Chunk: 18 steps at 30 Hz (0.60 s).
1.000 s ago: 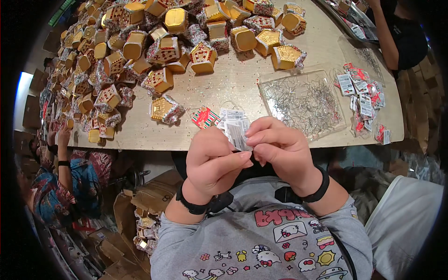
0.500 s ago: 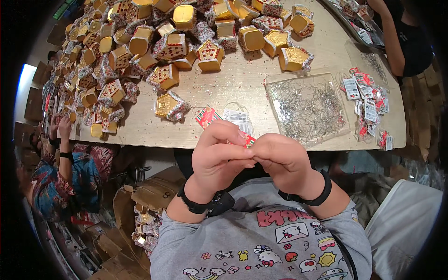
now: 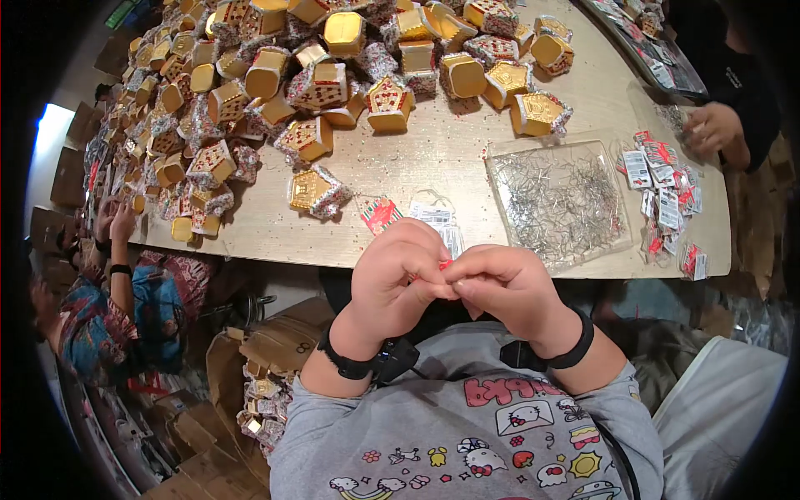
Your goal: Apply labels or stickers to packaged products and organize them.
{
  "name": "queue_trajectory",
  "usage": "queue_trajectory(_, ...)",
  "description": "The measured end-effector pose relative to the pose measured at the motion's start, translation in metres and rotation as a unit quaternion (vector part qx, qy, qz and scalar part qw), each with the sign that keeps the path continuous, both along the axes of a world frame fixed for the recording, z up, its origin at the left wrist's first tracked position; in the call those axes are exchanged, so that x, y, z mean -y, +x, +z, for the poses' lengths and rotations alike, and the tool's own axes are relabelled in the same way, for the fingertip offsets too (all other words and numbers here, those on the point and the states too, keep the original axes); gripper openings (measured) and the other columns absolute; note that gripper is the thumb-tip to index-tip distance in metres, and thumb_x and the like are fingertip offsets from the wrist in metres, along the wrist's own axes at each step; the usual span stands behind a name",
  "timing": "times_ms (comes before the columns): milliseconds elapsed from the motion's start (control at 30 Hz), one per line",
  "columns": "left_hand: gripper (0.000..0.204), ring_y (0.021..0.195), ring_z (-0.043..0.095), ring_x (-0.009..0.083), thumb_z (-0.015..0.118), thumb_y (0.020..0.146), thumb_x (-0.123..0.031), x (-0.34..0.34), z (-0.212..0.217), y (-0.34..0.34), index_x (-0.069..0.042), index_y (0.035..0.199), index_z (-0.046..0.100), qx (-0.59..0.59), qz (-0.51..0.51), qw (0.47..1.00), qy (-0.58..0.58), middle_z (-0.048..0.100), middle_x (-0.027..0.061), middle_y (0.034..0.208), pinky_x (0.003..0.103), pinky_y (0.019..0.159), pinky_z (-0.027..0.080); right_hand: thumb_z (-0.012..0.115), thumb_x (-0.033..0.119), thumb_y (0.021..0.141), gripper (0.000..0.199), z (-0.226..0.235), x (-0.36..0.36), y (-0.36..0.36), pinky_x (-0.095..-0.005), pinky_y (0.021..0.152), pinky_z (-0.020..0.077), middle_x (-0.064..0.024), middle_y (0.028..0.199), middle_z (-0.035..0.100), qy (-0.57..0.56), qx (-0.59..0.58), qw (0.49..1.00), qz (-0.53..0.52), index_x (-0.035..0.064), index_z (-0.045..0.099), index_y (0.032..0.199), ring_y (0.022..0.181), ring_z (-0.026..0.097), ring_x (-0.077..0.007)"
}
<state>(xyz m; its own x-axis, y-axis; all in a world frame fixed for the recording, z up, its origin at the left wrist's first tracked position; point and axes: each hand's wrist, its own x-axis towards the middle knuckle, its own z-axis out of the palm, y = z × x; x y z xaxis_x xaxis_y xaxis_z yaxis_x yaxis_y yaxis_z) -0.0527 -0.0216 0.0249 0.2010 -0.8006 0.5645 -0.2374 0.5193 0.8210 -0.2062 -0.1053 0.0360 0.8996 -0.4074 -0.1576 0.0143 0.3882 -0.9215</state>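
Observation:
Both my hands meet in front of my chest, just off the table's near edge. My left hand (image 3: 398,271) pinches a small red tag (image 3: 447,265), of which only a sliver shows between the fingertips. My right hand (image 3: 507,292) is closed at the same spot, thumb and forefinger pressed together against the tag; a thin string or hook there is too small to make out. Beyond my left hand lie a red striped tag (image 3: 381,214) and white printed tags (image 3: 435,218) with loops. The nearest ornament (image 3: 317,192), a gold house with a beaded roof, rests on its side.
A heap of gold house ornaments (image 3: 275,79) covers the table's far left. A clear shallow tray (image 3: 615,242) holds tangled wire hooks (image 3: 562,192). Right of it are bunched tags (image 3: 667,196) and a co-worker's hand (image 3: 713,129). Another person's hands (image 3: 117,221) are at left.
My fingertips have closed further over the red tag, so less of it shows. The co-worker's hand at right has come down toward the bunched tags. The whole view has shifted slightly.

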Motion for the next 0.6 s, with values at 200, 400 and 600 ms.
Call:
queue_trajectory(200,0.019,0.073,0.054,0.0215,0.073,0.067,-0.009,0.001,0.001,0.000,-0.007,0.070,0.055,0.021,0.000,1.000,0.011,0.053,0.0057,0.074,0.031,0.065,0.043,0.058,0.002,0.082,0.012,-0.004,0.000,0.001,-0.0180,0.050,0.0391,-0.0022,0.077,0.056,0.023,0.030,0.999,-0.015,-0.0008,0.064,0.092,0.058,0.050,-0.0054)
queue_trajectory(400,0.017,0.072,0.055,0.0266,0.072,0.065,-0.010,0.022,0.021,0.033,-0.005,0.072,0.057,0.212,0.056,0.975,-0.021,0.054,0.0085,0.071,0.034,0.065,0.044,0.054,0.001,0.084,0.010,-0.015,0.013,0.009,-0.0189,0.051,0.0416,-0.0027,0.078,0.054,0.020,0.049,0.996,-0.078,-0.0024,0.062,0.088,0.058,0.050,-0.0066)
queue_trajectory(600,0.049,0.103,0.047,0.0335,0.068,0.071,-0.027,0.076,0.047,0.166,-0.003,0.111,0.051,0.529,0.515,0.673,0.029,0.053,0.0200,0.106,0.044,0.088,0.038,0.053,0.001,0.085,0.010,-0.015,0.022,0.005,-0.0194,0.053,0.0422,-0.0023,0.073,0.055,0.010,0.084,0.992,-0.095,-0.0026,0.060,0.090,0.059,0.050,-0.0067)
